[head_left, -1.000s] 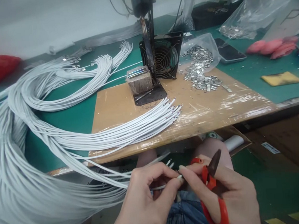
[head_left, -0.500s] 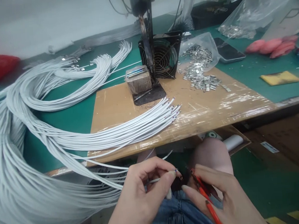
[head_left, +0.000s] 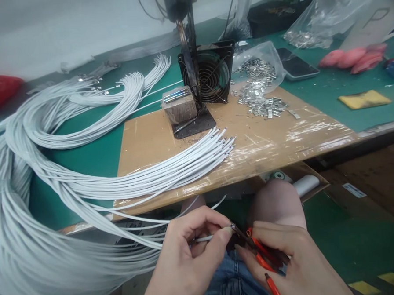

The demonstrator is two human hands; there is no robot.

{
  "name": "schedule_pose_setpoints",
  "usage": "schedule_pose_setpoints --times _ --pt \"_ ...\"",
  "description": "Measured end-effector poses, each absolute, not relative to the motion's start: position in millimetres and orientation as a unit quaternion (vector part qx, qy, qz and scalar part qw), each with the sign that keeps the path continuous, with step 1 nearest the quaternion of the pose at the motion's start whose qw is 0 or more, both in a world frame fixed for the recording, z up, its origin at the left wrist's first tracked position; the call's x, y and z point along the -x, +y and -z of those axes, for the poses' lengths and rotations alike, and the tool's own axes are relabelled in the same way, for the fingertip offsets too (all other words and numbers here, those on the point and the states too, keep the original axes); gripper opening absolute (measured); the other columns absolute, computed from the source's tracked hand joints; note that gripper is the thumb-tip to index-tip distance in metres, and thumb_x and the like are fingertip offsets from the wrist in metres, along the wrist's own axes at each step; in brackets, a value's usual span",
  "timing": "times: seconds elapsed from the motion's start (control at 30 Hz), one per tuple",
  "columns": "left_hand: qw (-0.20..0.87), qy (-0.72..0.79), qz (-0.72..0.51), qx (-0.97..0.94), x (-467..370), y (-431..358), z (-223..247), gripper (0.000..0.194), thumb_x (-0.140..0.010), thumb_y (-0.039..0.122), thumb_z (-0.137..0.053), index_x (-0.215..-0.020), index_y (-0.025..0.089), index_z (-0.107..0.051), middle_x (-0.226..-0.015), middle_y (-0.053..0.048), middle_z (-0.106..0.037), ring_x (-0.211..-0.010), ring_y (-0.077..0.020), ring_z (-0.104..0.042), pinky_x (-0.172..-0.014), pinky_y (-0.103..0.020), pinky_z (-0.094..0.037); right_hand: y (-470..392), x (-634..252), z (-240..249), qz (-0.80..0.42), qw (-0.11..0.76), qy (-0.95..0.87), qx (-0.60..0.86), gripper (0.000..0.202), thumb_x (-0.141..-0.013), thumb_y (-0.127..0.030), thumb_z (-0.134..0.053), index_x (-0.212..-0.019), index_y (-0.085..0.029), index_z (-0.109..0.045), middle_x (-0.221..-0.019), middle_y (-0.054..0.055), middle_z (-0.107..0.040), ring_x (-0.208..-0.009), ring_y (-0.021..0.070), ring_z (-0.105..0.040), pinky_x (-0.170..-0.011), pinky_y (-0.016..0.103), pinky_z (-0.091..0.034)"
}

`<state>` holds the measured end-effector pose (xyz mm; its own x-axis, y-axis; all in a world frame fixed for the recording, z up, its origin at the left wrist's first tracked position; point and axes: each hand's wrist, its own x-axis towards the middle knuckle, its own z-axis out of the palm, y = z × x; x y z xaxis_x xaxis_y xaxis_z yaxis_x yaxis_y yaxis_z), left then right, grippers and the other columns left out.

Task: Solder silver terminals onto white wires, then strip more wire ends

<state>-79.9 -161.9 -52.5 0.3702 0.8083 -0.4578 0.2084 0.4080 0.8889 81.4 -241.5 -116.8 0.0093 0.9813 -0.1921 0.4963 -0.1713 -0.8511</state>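
Note:
My left hand [head_left: 192, 253] pinches the end of a white cable [head_left: 203, 238] between thumb and forefinger, above my lap. My right hand [head_left: 288, 257] is wrapped round red-handled pliers [head_left: 264, 263]. Their dark jaws meet the cable's tip at my left fingertips; whether they bite on it I cannot tell. Several more white cables trail leftward from my left hand. A bundle of white cables [head_left: 172, 173], with dark-marked ends, lies on the brown cardboard sheet [head_left: 272, 139] just beyond my hands.
Behind the bundle stands a soldering iron [head_left: 186, 55] on a stand beside a taped block [head_left: 180, 108] and a black fan [head_left: 213, 74]. Small metal terminals [head_left: 263, 100] spill from a plastic bag. A phone [head_left: 296, 64] and a yellow sponge [head_left: 364, 99] lie to the right.
The pliers in my right hand have moved left and up, bringing their jaws to the cable's tip. My left hand keeps its pinch. The view has shifted slightly.

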Motion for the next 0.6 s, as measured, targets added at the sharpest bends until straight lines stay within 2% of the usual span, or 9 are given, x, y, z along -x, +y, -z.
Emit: schedule_pose_setpoints --times 0.27,0.6 --pt "0.666 0.497 -0.219 -0.511 83.5 -161.8 56.3 0.018 -0.084 0.033 -0.075 -0.079 0.015 -0.073 -0.068 0.001 -0.055 -0.064 -0.0110 -0.043 -0.055 -0.018 -0.034 -241.0 -83.2 114.5 -0.402 0.311 -0.574 0.642 0.038 -0.080 -0.015 -0.058 -0.059 -0.021 -0.028 -0.056 -0.004 -0.038 -0.055 0.0112 -0.038 -0.049 0.024 -0.025" --pt "0.665 0.512 -0.235 -0.491 82.6 -163.7 56.4 0.018 -0.082 0.033 -0.078 -0.080 0.015 -0.074 -0.068 0.001 -0.054 -0.064 -0.0107 -0.042 -0.055 -0.018 -0.034 -242.4 -82.9 119.0 -0.370 0.321 -0.595 0.637 0.036 -0.078 -0.012 -0.057 -0.060 -0.021 -0.028 -0.054 -0.005 -0.039 -0.053 0.0106 -0.038 -0.049 0.023 -0.028"
